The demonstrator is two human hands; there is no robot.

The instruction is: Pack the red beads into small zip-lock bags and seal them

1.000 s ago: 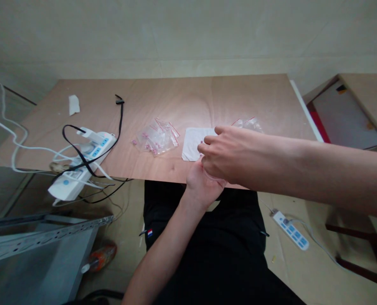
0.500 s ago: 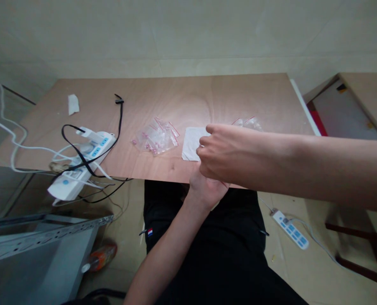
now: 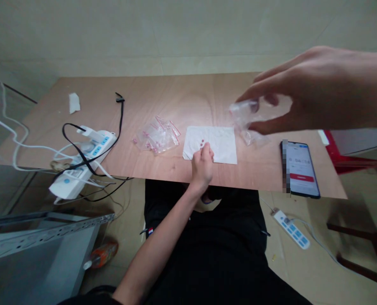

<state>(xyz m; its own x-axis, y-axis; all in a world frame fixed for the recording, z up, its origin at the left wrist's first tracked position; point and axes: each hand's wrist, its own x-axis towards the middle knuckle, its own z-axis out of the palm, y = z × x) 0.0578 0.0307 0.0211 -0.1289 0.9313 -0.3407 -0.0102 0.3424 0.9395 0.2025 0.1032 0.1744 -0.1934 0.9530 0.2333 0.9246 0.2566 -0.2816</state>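
Observation:
Over the lower edge of a white paper sheet (image 3: pixel 225 146), my left hand (image 3: pixel 203 167) is closed, its fingers curled in. What it holds, if anything, is hidden. A few small reddish beads (image 3: pixel 202 143) lie on the paper just beyond its fingertips. To the right, my right hand (image 3: pixel 296 91) is raised above the table, with a crumpled clear plastic zip bag (image 3: pixel 243 111) between its thumb and fingers. More clear bags (image 3: pixel 253 137) lie beneath it. Left of the paper rests a pile of clear zip bags (image 3: pixel 158 133) with red edges and reddish beads inside.
A phone (image 3: pixel 299 167) with a lit screen lies near the table's right front edge. A white power strip (image 3: pixel 80 169) with tangled cables hangs over the left front edge. A white scrap (image 3: pixel 74 103) lies at the back left of the wooden table (image 3: pixel 163 93).
My hands have separated. The right hand has moved right and up with a clear bag; the left has moved forward onto the paper. The beads, more of the paper and the phone are now visible.

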